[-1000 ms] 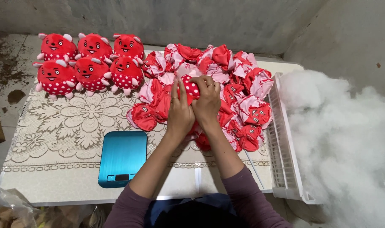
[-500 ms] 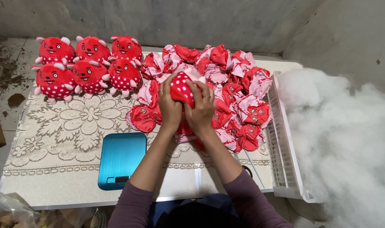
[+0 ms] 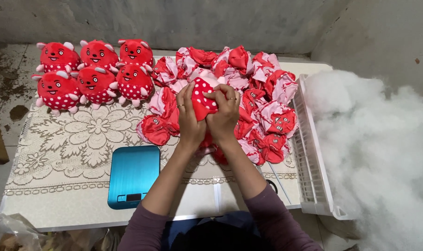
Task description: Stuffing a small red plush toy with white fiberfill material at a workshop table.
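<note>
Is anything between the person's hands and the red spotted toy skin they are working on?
Nothing visible. The left hand and right hand both grip the red spotted toy skin directly, raised above the pile of unstuffed skins.

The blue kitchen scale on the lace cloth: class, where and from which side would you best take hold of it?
Probably by its two long side edges, coming from above at the near table edge. The blue kitchen scale lies flat and slab-like with nothing on it, its display end toward the person. The left hand and right hand are both occupied, gripping a red spotted toy skin.
</note>
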